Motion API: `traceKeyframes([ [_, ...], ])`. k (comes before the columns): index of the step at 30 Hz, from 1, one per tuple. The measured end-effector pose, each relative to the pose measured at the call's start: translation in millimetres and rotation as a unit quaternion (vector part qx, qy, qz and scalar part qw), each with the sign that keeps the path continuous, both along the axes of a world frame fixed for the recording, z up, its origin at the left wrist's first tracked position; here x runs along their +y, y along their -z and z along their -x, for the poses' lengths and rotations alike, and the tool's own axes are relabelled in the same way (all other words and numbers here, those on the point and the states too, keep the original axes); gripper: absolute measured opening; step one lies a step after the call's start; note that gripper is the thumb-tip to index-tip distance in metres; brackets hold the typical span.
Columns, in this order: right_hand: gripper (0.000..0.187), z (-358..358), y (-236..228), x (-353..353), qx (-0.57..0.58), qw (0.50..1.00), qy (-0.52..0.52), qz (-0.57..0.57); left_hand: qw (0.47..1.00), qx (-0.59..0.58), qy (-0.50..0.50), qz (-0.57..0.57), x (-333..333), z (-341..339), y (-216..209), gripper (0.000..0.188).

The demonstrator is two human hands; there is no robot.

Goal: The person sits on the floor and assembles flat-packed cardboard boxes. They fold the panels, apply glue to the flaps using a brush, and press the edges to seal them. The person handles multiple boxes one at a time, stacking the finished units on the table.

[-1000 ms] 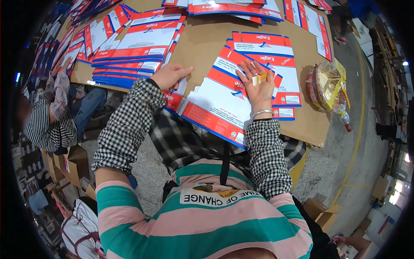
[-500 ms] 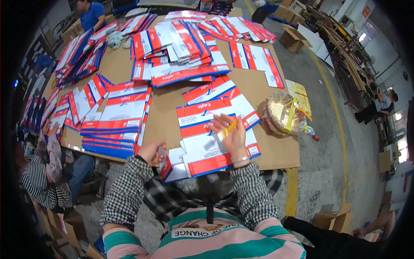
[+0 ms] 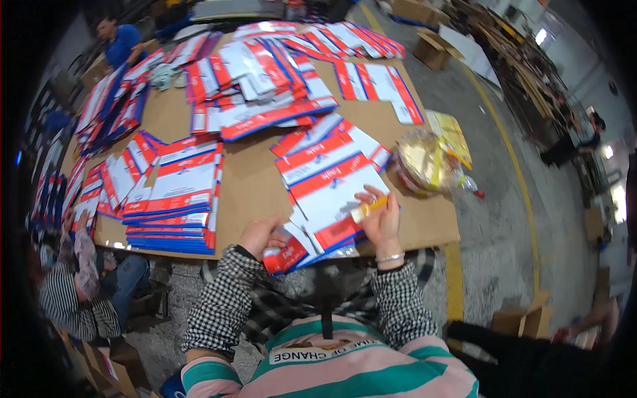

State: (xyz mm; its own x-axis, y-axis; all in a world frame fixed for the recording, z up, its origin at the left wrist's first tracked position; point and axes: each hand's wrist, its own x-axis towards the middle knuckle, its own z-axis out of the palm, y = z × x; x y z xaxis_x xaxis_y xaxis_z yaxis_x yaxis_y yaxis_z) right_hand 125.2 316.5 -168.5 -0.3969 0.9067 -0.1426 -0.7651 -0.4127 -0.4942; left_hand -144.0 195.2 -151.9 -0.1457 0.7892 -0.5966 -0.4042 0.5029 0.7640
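A flat printed carton sheet in red, white and blue (image 3: 335, 199) lies slantwise at the near edge of the table, on top of similar sheets. My left hand (image 3: 260, 237) is closed on its near-left flap, which tilts up from the table. My right hand (image 3: 381, 222) grips a small yellow tool with a flat pale end (image 3: 365, 210) just over the sheet's near right side. Whether it is a brush or a scraper, I cannot tell. Beneath the near edge, part of the lower sheets is hidden.
A neat stack of cartons (image 3: 176, 199) sits left of my hands, and a larger heap (image 3: 265, 79) lies farther back. A plastic-lined bowl (image 3: 424, 159) stands at the table's right edge beside a yellow packet (image 3: 450, 136). Another person's hand (image 3: 81, 217) rests at the left.
My left hand has moved right with the flap. My right hand has come nearer and right with the yellow tool, away from the sheet's middle. The sheet is now turned slantwise.
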Motion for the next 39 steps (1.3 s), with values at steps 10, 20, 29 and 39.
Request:
traceKeyframes([
  [10, 0.029, -95, -117, 88, -0.52, 0.775, 0.286, -0.216, 0.998, -0.017, -0.028, -0.061, -10, 5, -17, 0.016],
  [20, 0.023, -82, -78, 161, -0.718, 0.646, 0.125, -0.227, 0.979, 0.052, 0.162, 0.111, -6, 14, -48, 0.027],
  [29, 0.019, -101, -110, 141, -0.598, 0.754, 0.197, -0.187, 0.992, 0.047, 0.106, 0.053, -5, 19, -35, 0.016],
  [39, 0.021, -84, -122, 83, -0.394, 0.881, 0.169, -0.198, 0.988, 0.09, 0.128, 0.001, -7, 12, -26, 0.016],
])
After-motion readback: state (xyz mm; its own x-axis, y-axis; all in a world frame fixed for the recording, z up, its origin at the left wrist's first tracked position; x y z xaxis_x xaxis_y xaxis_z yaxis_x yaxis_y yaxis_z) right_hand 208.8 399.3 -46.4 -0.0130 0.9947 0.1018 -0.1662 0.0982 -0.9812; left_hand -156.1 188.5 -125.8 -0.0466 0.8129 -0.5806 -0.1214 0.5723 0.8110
